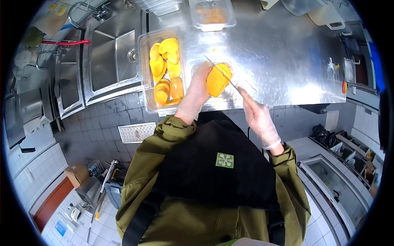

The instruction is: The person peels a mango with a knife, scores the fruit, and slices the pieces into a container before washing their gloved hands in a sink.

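Observation:
My left hand (196, 92), in a clear plastic glove, grips a peeled yellow mango (217, 82) from its left side; the fingers are partly blurred. In my gloved right hand (257, 117) is a knife (226, 76), its thin blade lying slantwise across the mango. Cut lines mark the fruit's surface. Beneath the mango sits a small clear container (234, 96). To the left of my left hand, a long clear plastic tub (143, 67) holds several peeled mango pieces (168, 45).
The steel worktop (283, 61) stretches to the right. Behind the mango stands a clear container (234, 20) with orange pieces inside. Stacked clear containers (161, 6) are at the back left. Steel sinks (113, 61) adjoin the tub's left. A white jug (326, 17) stands back right.

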`<state>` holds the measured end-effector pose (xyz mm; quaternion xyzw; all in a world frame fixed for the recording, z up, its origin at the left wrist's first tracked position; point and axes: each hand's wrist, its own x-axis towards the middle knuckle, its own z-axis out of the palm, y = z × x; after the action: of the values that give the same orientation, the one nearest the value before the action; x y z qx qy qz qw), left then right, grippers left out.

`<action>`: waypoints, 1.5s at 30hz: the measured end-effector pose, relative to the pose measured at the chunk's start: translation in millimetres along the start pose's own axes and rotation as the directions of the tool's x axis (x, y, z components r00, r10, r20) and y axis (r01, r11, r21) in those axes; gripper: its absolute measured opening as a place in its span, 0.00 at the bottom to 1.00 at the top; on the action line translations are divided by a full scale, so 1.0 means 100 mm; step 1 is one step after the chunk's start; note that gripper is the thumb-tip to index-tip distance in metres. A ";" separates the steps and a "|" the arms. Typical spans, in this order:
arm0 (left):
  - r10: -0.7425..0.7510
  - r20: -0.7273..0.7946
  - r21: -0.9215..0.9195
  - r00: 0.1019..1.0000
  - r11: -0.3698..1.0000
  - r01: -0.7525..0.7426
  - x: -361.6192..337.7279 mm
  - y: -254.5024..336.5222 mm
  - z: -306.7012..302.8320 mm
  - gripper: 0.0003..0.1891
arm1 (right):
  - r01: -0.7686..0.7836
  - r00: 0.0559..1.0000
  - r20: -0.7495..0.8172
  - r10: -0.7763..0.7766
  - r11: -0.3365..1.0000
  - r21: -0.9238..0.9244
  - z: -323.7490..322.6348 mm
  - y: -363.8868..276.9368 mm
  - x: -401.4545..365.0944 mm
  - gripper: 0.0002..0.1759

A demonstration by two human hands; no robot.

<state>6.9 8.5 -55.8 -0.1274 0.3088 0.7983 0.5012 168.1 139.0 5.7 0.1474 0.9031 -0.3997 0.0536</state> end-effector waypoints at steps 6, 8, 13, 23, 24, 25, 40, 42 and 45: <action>-0.060 -0.058 -0.078 0.996 0.995 0.056 -0.11 0.11 0.21 0.34 | -0.088 0.988 0.127 0.087 0.996 -0.001 -0.06 -0.24 -0.02 0.25; -0.057 -0.058 -0.099 0.997 0.994 0.051 -0.09 0.09 0.23 0.35 | 0.034 0.999 0.018 -0.034 0.999 0.037 0.03 -0.13 -0.03 0.25; -0.054 0.014 -0.170 0.998 0.984 0.056 -0.11 0.11 0.26 0.39 | 0.054 0.999 -0.004 -0.054 0.998 -0.018 0.09 -0.04 -0.04 0.26; -0.122 0.119 -0.394 0.985 0.905 0.160 -0.03 0.11 0.10 0.40 | 0.099 0.994 -0.042 -0.100 0.995 -0.024 0.07 -0.08 -0.03 0.27; -0.127 0.114 -0.401 0.985 0.902 0.162 -0.01 0.12 0.08 0.40 | 0.105 0.993 -0.043 -0.106 0.994 -0.019 0.07 -0.08 -0.03 0.27; -0.133 0.110 -0.406 0.985 0.899 0.166 0.00 0.12 0.08 0.40 | 0.112 0.993 -0.044 -0.113 0.994 -0.014 0.07 -0.08 -0.04 0.27; -0.149 0.066 -0.427 0.987 0.889 0.163 -0.01 0.11 0.09 0.42 | 0.056 0.998 0.022 -0.056 0.998 0.000 0.10 -0.09 0.04 0.27; -0.160 0.050 -0.482 0.986 0.861 0.165 -0.01 0.10 0.11 0.42 | 0.079 0.997 0.004 -0.079 0.996 0.034 0.08 -0.12 0.03 0.27; -0.150 0.035 -0.487 0.988 0.861 0.148 -0.02 0.10 0.17 0.43 | 0.047 0.998 0.047 -0.047 0.999 0.000 0.09 -0.08 0.05 0.27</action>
<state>0.6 14.6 -37.3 -0.2747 0.0878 0.8089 0.5123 160.8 128.3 3.7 0.1168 0.9051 -0.4036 0.0653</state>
